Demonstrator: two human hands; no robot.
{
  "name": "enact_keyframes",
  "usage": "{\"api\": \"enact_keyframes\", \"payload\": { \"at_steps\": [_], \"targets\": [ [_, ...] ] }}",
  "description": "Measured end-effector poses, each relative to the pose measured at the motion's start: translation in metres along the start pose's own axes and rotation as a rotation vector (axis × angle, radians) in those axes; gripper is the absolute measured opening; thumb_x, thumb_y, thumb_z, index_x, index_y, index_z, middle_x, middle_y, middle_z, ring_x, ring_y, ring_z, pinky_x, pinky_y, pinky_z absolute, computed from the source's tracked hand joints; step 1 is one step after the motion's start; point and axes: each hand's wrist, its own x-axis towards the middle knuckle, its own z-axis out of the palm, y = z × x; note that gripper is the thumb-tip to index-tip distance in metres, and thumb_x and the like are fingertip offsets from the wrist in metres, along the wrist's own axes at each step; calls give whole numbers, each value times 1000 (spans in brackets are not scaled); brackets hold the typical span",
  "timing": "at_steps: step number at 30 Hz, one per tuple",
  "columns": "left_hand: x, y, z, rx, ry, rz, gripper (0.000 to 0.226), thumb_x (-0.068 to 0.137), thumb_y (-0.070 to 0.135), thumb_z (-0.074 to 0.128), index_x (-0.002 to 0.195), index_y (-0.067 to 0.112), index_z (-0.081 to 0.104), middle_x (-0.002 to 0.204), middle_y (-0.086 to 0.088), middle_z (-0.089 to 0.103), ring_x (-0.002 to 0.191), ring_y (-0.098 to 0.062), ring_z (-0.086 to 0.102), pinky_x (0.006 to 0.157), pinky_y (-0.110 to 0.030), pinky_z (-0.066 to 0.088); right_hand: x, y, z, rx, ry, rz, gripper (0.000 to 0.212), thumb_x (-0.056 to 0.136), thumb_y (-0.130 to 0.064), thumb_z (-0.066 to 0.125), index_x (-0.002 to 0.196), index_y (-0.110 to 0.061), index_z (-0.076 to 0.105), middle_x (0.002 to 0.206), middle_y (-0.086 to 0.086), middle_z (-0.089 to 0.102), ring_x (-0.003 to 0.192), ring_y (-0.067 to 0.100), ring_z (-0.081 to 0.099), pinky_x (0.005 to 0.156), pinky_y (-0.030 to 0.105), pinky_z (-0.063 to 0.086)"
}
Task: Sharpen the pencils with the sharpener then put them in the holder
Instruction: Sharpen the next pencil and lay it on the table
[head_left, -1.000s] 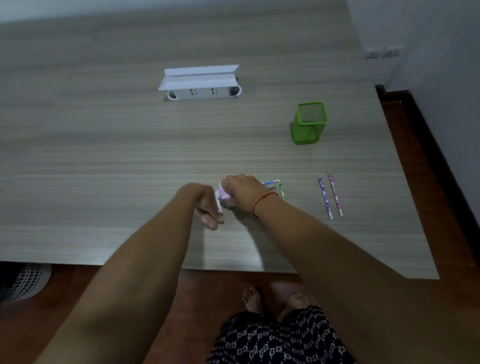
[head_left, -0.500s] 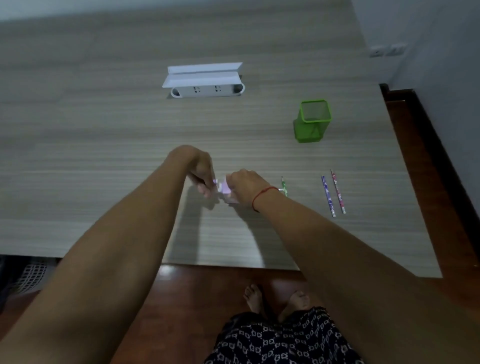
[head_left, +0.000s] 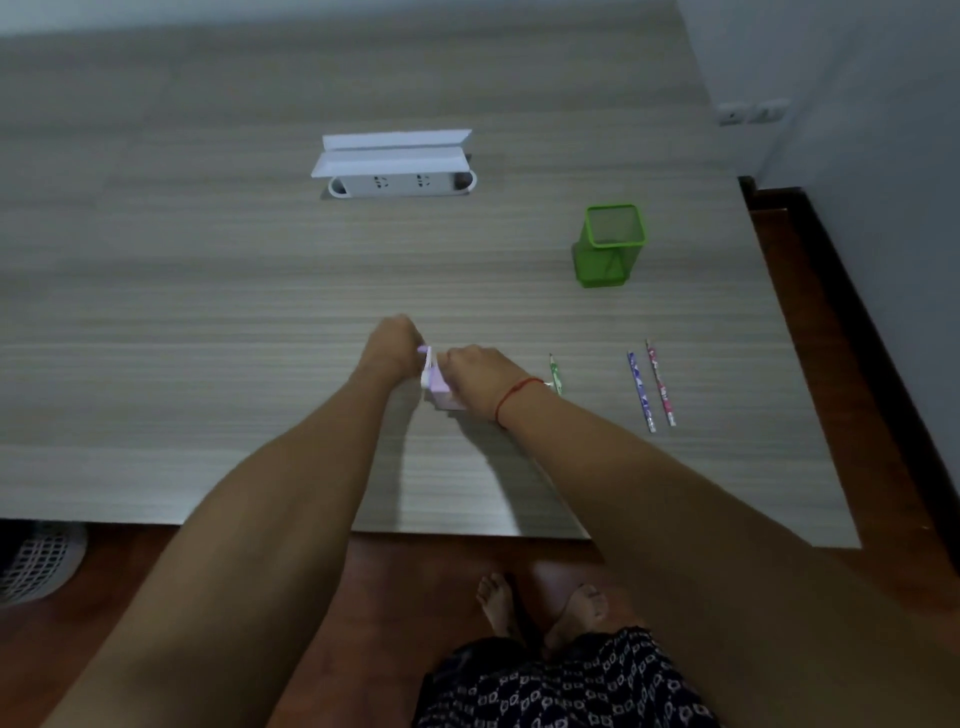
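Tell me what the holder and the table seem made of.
The holder looks like green-coated metal mesh: its walls are see-through. The table looks like matte wood-grain laminate, with fine straight streaks; solid wood can't be ruled out.

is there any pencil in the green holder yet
No, the green mesh holder shows no pencil inside; the green pencil, blue pencil and pink pencil all lie on the table.

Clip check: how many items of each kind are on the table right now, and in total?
pencils: 3 (green pencil, blue pencil, pink pencil)
pencil sharpener: 1, gripped by left hand and right hand
green mesh holder: 1
white power strip: 1
total: 6; any pencil inside the sharpener is hidden
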Motion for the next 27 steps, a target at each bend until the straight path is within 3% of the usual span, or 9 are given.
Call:
{"api": "enact_keyframes", "payload": {
  "at_steps": [5,7,9,11,13,17,20,22,27],
  "targets": [
    [-2,0,-52,38,-612,-73,7,79,9,70,78,5,76,67,-2,75,58,-9,68,67,-21,57,2,1,-4,-57,-32,-18,28,85,-22,60,109,-8,63,116,18,65,107,33,63,84,30,48],
    [-13,3,-48,-67,-949,-173,11,87,6,63,80,6,71,70,5,75,58,-1,69,67,-12,54,-2,-2,-5,-58,-38,-19,21,84,-24,61,98,-9,64,112,19,66,103,34,64,77,29,44],
    [-20,2,-26,-66,-1064,-211,9,90,10,62,85,8,69,70,4,76,63,-1,71,72,-12,55,-3,-4,-7,-75,-28,-30,17,84,-24,60,94,-10,64,110,19,67,100,35,64,73,29,41],
    [-22,-1,2,-93,-964,-247,13,91,8,60,78,9,63,53,5,70,51,1,67,57,-10,54,-3,-4,-6,-70,-14,-42,11,85,-25,58,85,-15,61,111,18,67,101,35,63,77,30,45],
    [-20,-8,24,-112,-638,-236,27,89,7,59,63,11,54,38,7,61,38,-1,61,44,-10,49,-3,-3,-5,-44,11,-47,25,88,-27,55,66,-21,43,112,19,66,103,35,63,82,31,47],
    [-16,-19,36,-101,-133,-189,27,71,14,74,50,3,60,63,-16,72,65,-21,70,69,-29,57,-6,1,-6,19,35,-38,46,90,-34,54,55,-23,26,111,23,65,102,37,62,81,31,46],
    [-15,-16,38,-159,-122,-215,16,67,10,73,69,-5,70,72,-23,72,73,-27,73,73,-38,61,-7,5,-6,4,41,-48,28,89,-34,54,65,-21,48,115,21,64,106,36,61,83,33,46],
    [-16,-14,36,-177,-162,-210,18,65,7,74,76,-6,71,74,-24,73,74,-30,74,71,-43,61,-7,7,-4,5,45,-59,26,89,-33,53,99,-10,62,120,19,63,111,36,59,86,34,45],
    [-17,-15,20,-139,-190,-155,45,76,8,72,120,8,64,123,-19,62,109,-31,64,90,-38,55,-7,15,4,62,42,-42,69,85,-39,64,143,-14,35,144,13,45,127,32,50,97,37,43]
  ]
}}
